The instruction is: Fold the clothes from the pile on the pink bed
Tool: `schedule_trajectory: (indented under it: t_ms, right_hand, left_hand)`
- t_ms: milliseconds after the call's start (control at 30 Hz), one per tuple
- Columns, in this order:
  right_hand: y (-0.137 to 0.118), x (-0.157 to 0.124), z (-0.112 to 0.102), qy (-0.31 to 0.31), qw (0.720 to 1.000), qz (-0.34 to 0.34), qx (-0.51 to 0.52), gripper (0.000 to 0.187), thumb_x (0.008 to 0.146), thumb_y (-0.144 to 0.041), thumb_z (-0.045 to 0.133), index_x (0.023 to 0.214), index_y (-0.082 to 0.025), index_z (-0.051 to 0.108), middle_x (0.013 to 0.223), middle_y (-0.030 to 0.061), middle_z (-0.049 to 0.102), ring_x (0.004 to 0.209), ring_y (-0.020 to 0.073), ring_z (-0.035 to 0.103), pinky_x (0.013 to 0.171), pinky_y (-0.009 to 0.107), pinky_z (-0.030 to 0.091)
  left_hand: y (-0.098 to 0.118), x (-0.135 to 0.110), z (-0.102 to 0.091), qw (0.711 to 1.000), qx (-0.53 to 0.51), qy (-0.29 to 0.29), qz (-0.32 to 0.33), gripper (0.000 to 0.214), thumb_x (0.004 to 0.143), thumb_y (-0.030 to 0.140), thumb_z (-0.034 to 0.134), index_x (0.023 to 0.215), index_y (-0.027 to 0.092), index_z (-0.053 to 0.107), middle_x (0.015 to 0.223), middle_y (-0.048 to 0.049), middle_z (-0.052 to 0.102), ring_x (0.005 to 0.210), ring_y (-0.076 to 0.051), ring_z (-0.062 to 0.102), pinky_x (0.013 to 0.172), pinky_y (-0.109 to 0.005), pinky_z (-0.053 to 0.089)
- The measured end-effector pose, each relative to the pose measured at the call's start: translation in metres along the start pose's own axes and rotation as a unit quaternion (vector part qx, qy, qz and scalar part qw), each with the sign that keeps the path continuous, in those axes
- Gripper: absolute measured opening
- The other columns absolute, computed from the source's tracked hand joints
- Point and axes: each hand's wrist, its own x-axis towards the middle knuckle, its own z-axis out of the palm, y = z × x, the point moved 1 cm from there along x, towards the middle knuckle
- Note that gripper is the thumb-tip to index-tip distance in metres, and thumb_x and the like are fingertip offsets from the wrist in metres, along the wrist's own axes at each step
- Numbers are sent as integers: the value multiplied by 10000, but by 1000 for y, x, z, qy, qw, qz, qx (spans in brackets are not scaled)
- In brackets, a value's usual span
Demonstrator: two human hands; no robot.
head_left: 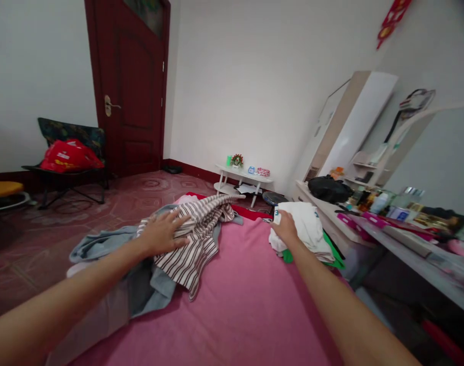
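Note:
My left hand (163, 234) lies with spread fingers on a brown-and-white striped garment (192, 249), which is crumpled over a heap of clothes. Under it are pale blue denim clothes (106, 241), partly hidden by my left arm. On the right, my right hand (285, 227) rests at the left edge of a folded white garment (302, 226), thumb apart from the fingers; some fingertips are hard to make out. Beneath the white garment, a green cloth (335, 251) shows at the side. Both heaps rest on a pink bed cover (243, 295).
Right of the bed stands a dressing table (400, 244) crowded with bottles and a black bag (329, 189). A low white table (243, 174) is beyond the bed. On the left, a folding chair (71, 127) holds a red bag (70, 155), near a stool (5, 189) and a door (135, 91).

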Motion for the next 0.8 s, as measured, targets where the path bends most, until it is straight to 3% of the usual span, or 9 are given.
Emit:
schedule_trajectory:
  t_ms: [67,133,300,433,533,633,733,767,800]
  right_hand:
    - [37,-9,2,-16,998,44,-45,589,726,-231,659,1272,-74,502,1274,219,519,1240,339,459,1029,441,377]
    - [69,-16,0,-26,992,86,-92,594,763,-257,646,1293,-47,480,1286,251,500,1252,377,435,1009,480,381]
    - [102,-13,-9,-41,973,156,-164,568,848,-378,576,1301,-51,473,1286,260,503,1245,390,443,953,471,415]
    - [96,-4,-20,-93,963,198,-159,335,849,-320,562,1034,-54,647,1061,256,640,1032,376,608,795,430,485]
    - [71,-5,-32,-117,967,184,-131,230,824,-288,580,888,-91,680,990,226,671,967,351,640,742,391,487]
    - [19,-27,-42,-135,980,121,-79,189,825,-294,572,817,-134,671,916,146,695,929,272,653,726,309,474]
    - [-51,-88,-59,-186,982,25,9,156,833,-278,554,788,-174,661,798,26,702,779,149,656,657,199,449]
    - [-74,-115,-69,-226,972,-21,57,122,812,-250,571,757,-189,660,750,-14,694,722,116,646,625,168,435]
    - [-96,-144,-80,-308,933,-103,153,100,792,-201,575,756,-185,666,732,-21,693,684,110,638,588,165,420]
  left_hand:
    - [3,-8,36,1000,27,-10,-8,686,795,659,506,1384,310,468,1461,-118,418,1325,-397,361,1059,-571,241]
    - [4,-13,55,999,38,8,-8,679,811,653,483,1391,302,462,1465,-131,410,1332,-402,345,1064,-572,210]
    - [5,-13,56,998,57,38,-1,673,828,650,455,1397,289,455,1474,-126,396,1329,-378,352,1070,-537,212]
    - [5,-13,56,997,63,45,-8,665,824,650,460,1387,294,467,1450,-128,427,1318,-376,365,1071,-531,208]
    - [6,-15,56,997,60,47,-11,657,826,646,461,1379,291,478,1451,-131,426,1320,-380,360,1069,-531,207]
    - [7,-16,55,997,55,45,-14,662,827,646,459,1383,287,470,1457,-130,417,1323,-379,355,1067,-528,210]
    - [8,-17,53,998,47,48,-13,670,829,650,452,1388,280,462,1454,-129,420,1319,-378,358,1067,-531,211]
    - [8,-17,53,998,45,49,-12,672,828,649,454,1388,277,460,1454,-128,419,1319,-375,358,1070,-529,209]
    - [8,-18,52,998,44,51,-11,672,827,645,460,1387,274,460,1457,-126,415,1320,-370,357,1075,-526,206]
